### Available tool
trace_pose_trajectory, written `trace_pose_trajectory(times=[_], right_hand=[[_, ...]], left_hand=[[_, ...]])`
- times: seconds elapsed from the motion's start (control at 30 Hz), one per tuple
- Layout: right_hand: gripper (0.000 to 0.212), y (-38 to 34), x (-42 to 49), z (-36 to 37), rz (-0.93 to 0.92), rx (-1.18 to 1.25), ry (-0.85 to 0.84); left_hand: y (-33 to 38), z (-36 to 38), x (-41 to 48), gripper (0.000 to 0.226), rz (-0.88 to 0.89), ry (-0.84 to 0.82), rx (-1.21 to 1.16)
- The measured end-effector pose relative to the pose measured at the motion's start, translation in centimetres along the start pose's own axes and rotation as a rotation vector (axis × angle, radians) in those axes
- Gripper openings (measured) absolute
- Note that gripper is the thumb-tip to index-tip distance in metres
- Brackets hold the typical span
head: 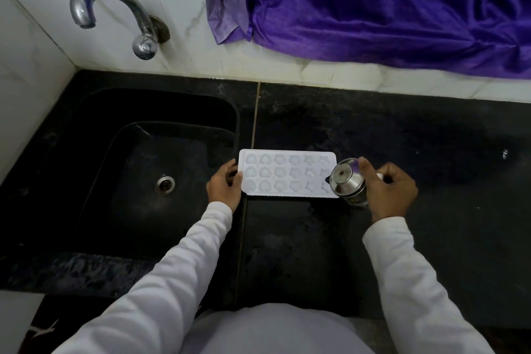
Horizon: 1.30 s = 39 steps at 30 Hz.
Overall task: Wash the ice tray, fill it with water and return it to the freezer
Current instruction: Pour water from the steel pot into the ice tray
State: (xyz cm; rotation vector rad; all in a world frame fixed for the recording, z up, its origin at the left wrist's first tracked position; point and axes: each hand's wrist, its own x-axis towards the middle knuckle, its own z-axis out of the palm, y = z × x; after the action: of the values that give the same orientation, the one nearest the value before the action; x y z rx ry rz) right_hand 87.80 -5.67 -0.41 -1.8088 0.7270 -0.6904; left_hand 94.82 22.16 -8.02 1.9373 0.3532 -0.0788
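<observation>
Ice tray (287, 177) lying left-right on counter (402, 138), left hand (224, 185) grip closed on its end, right hand (390, 191) tipping steel cup (346, 181)

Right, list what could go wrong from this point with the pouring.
1. The steel cup in the right hand is tipped over only the right end of the ice tray; water may miss the cavities and run onto the black counter.
2. The left hand holds just the tray's left edge beside the sink; once full, lifting it could slosh.

Ice tray (287, 177) right of sink (86, 112)
</observation>
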Motion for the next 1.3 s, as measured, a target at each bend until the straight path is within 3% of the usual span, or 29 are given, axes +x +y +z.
trace_pose_trajectory(times=[0.8,1.03,1.3], right_hand=[[0.049,0.1,0.9,-0.7,-0.006,-0.012,-0.037],[0.049,0.0,1.1,-0.8,0.073,0.051,-0.009],[0.048,0.5,1.5,-1.8,0.008,0.004,-0.010]], left_hand=[[0.3,0.6,0.3,0.039,-0.078,-0.041,0.076],[1.1,0.5,-0.1,0.037,-0.059,-0.031,0.078],[1.3,0.4,-0.4,0.035,-0.035,-0.020,0.095]])
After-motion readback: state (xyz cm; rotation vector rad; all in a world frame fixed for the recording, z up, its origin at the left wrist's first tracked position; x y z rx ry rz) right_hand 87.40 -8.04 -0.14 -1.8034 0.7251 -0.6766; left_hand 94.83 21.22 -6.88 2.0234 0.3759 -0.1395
